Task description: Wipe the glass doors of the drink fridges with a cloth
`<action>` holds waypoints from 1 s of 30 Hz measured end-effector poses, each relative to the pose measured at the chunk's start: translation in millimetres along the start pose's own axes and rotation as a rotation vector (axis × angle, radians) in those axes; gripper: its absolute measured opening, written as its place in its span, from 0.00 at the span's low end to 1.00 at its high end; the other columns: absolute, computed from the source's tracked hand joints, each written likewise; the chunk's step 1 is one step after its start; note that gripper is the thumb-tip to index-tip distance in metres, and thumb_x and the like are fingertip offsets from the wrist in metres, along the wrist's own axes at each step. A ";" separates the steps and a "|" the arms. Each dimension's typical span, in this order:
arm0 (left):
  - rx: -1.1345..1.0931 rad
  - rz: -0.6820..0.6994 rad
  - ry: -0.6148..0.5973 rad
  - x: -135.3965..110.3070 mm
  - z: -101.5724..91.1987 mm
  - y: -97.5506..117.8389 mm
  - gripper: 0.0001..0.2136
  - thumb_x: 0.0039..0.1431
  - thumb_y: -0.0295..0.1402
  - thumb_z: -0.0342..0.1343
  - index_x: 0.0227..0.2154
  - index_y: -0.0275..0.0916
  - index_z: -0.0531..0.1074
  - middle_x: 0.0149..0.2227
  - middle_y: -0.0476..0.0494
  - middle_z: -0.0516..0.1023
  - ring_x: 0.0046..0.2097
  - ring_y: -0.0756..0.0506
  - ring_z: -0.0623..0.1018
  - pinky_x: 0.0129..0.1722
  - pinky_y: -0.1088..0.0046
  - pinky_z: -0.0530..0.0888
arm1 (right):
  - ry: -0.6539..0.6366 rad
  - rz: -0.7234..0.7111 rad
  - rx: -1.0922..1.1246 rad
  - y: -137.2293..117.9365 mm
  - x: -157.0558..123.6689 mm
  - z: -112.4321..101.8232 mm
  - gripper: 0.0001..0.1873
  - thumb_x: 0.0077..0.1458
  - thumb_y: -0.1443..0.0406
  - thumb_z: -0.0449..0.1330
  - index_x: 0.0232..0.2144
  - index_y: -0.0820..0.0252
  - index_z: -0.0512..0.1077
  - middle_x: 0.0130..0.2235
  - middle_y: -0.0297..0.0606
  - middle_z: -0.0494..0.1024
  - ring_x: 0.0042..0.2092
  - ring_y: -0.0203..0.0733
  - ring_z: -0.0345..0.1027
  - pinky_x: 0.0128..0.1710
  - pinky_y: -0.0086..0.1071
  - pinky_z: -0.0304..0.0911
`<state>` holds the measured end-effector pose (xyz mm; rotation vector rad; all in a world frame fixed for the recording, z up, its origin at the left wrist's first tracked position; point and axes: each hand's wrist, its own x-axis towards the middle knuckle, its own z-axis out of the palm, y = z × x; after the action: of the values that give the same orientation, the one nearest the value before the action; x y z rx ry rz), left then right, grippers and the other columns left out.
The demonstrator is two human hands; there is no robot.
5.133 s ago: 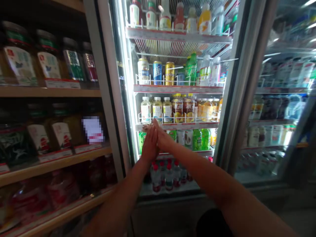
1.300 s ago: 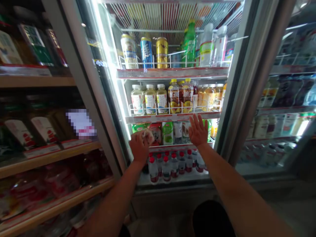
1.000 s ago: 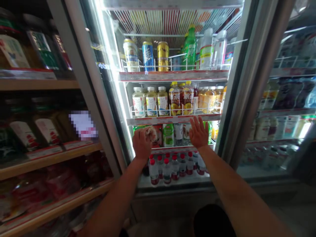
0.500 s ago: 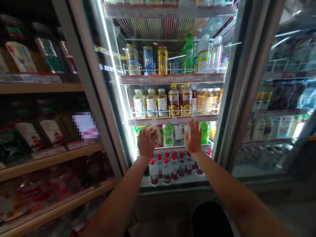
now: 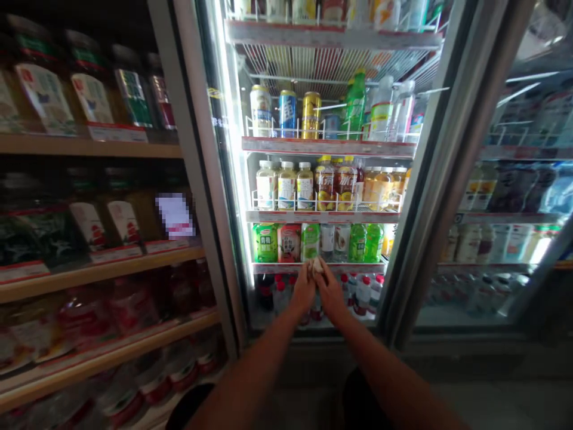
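My left hand (image 5: 305,285) and my right hand (image 5: 330,291) meet at the middle of the lit drinks fridge. Between their fingers is a crumpled whitish cloth (image 5: 317,265), gripped from both sides and mostly covered by the fingers. It sits just in front of the lower shelf edge (image 5: 273,268). Behind and above the hands stands a green-labelled bottle (image 5: 310,240), with a red-labelled carton (image 5: 289,242) to its left. Red-capped water bottles (image 5: 363,294) fill the fridge floor below, some hidden by my wrists.
Higher shelves hold tea bottles (image 5: 325,184) and cans (image 5: 287,112). A metal door frame (image 5: 441,197) rises on the right, with another fridge section beyond. Wooden shelves (image 5: 147,263) of bottled drinks run along the left.
My hands were apart and higher, the left holding the cloth, the right open with fingers spread. They have dropped and come together on the cloth. The view has shifted left.
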<state>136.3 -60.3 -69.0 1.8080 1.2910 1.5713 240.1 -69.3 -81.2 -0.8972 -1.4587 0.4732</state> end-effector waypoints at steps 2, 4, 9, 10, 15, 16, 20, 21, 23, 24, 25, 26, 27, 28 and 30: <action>-0.043 -0.003 -0.062 -8.9 -2.6 -2.7 0.21 0.63 0.33 0.53 0.59 0.39 0.66 0.55 0.37 0.76 0.54 0.44 0.78 0.56 0.64 0.75 | -0.037 0.012 -0.011 -1.1 3.8 -8.4 0.25 0.61 0.57 0.57 0.59 0.56 0.71 0.55 0.43 0.78 0.54 0.49 0.75 0.54 0.45 0.72; -0.041 0.058 -0.130 -12.6 -13.8 -1.9 0.26 0.62 0.34 0.54 0.63 0.39 0.62 0.59 0.36 0.73 0.59 0.43 0.75 0.59 0.62 0.73 | -0.066 -0.035 -0.058 -8.4 16.4 -24.2 0.22 0.60 0.60 0.58 0.55 0.57 0.75 0.51 0.42 0.81 0.50 0.47 0.77 0.52 0.44 0.74; 0.460 0.401 0.097 5.6 -72.6 2.6 0.25 0.67 0.36 0.50 0.65 0.40 0.60 0.69 0.36 0.58 0.71 0.39 0.57 0.69 0.50 0.59 | 0.186 -0.433 -0.333 -26.0 70.4 -82.8 0.21 0.64 0.65 0.52 0.57 0.56 0.73 0.59 0.43 0.74 0.60 0.44 0.69 0.63 0.45 0.66; 0.571 0.434 0.178 11.8 -84.9 0.6 0.24 0.67 0.36 0.48 0.65 0.40 0.61 0.70 0.35 0.58 0.72 0.38 0.55 0.70 0.50 0.57 | 0.239 -0.509 -0.419 -22.4 77.7 -92.2 0.22 0.65 0.66 0.51 0.59 0.56 0.71 0.61 0.44 0.72 0.63 0.45 0.65 0.65 0.47 0.63; 0.896 0.416 0.254 38.1 -116.1 -28.7 0.27 0.69 0.38 0.45 0.68 0.36 0.57 0.71 0.34 0.53 0.74 0.37 0.48 0.70 0.49 0.53 | 0.108 -0.725 -0.705 25.5 66.9 -106.6 0.25 0.67 0.70 0.47 0.64 0.56 0.65 0.64 0.44 0.67 0.70 0.46 0.53 0.67 0.50 0.61; 0.921 0.406 0.243 41.7 -116.2 -35.9 0.27 0.68 0.38 0.45 0.68 0.36 0.57 0.71 0.34 0.53 0.74 0.37 0.48 0.70 0.48 0.52 | 0.036 -0.751 -0.743 32.7 61.7 -106.8 0.25 0.67 0.70 0.48 0.64 0.55 0.65 0.64 0.43 0.68 0.70 0.45 0.53 0.67 0.49 0.61; 0.942 0.382 0.245 50.8 -110.0 -57.2 0.27 0.67 0.39 0.46 0.67 0.37 0.59 0.70 0.32 0.56 0.73 0.35 0.50 0.70 0.45 0.49 | -0.058 -0.860 -0.843 31.3 71.7 -118.9 0.23 0.66 0.69 0.51 0.61 0.53 0.69 0.61 0.40 0.73 0.67 0.44 0.60 0.66 0.44 0.64; 0.938 0.380 0.248 52.0 -108.8 -60.2 0.27 0.67 0.39 0.47 0.67 0.37 0.59 0.70 0.32 0.57 0.73 0.35 0.50 0.70 0.45 0.49 | -0.001 -0.873 -0.851 26.3 80.7 -123.1 0.23 0.66 0.69 0.51 0.60 0.54 0.70 0.60 0.41 0.73 0.66 0.44 0.61 0.66 0.45 0.64; 0.929 0.383 0.249 53.7 -107.7 -64.3 0.27 0.66 0.39 0.48 0.67 0.38 0.60 0.70 0.33 0.57 0.73 0.35 0.51 0.70 0.46 0.49 | 0.178 -0.873 -0.849 18.8 96.8 -126.8 0.23 0.67 0.70 0.50 0.61 0.55 0.68 0.61 0.43 0.72 0.67 0.46 0.60 0.65 0.48 0.64; 0.927 0.386 0.249 54.2 -107.6 -65.7 0.27 0.66 0.39 0.48 0.67 0.39 0.60 0.70 0.33 0.57 0.73 0.35 0.51 0.70 0.46 0.49 | 0.265 -0.859 -0.847 18.1 100.4 -125.1 0.25 0.67 0.70 0.49 0.63 0.56 0.66 0.63 0.45 0.69 0.68 0.48 0.57 0.66 0.51 0.63; 0.925 0.388 0.249 54.6 -107.7 -66.8 0.27 0.66 0.39 0.48 0.66 0.38 0.60 0.70 0.33 0.57 0.73 0.35 0.51 0.70 0.46 0.49 | 0.321 -0.840 -0.851 20.0 99.8 -120.8 0.26 0.66 0.70 0.49 0.66 0.58 0.62 0.65 0.48 0.66 0.70 0.50 0.53 0.66 0.54 0.61; 0.924 0.390 0.249 54.9 -107.8 -67.8 0.27 0.66 0.39 0.48 0.66 0.38 0.60 0.70 0.33 0.57 0.73 0.35 0.51 0.70 0.47 0.48 | 0.334 -0.820 -0.863 24.3 94.9 -114.6 0.29 0.66 0.68 0.49 0.68 0.60 0.57 0.68 0.51 0.61 0.71 0.53 0.48 0.66 0.57 0.59; 0.922 0.392 0.253 55.2 -107.9 -68.7 0.27 0.66 0.40 0.49 0.66 0.38 0.60 0.70 0.33 0.57 0.73 0.35 0.51 0.70 0.47 0.48 | 0.305 -0.802 -0.881 30.4 86.6 -107.6 0.32 0.66 0.67 0.51 0.70 0.62 0.52 0.70 0.54 0.55 0.73 0.56 0.43 0.67 0.59 0.57; 0.919 0.393 0.256 55.5 -108.0 -69.5 0.27 0.66 0.40 0.49 0.66 0.38 0.60 0.69 0.33 0.57 0.73 0.35 0.52 0.70 0.47 0.48 | 0.251 -0.788 -0.902 37.4 76.7 -101.2 0.35 0.65 0.65 0.53 0.71 0.64 0.48 0.71 0.55 0.50 0.74 0.58 0.39 0.67 0.60 0.56; 0.909 0.395 0.263 56.1 -108.0 -71.0 0.27 0.65 0.40 0.49 0.66 0.39 0.61 0.69 0.33 0.58 0.73 0.36 0.52 0.70 0.48 0.47 | 0.140 -0.782 -0.947 50.1 60.0 -94.5 0.38 0.64 0.61 0.56 0.71 0.62 0.49 0.72 0.54 0.49 0.74 0.59 0.37 0.68 0.59 0.54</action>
<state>6.3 -6.4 -65.5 2.5712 2.1121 1.5709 349.4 -15.1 -69.4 -0.9355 -1.7572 -0.9149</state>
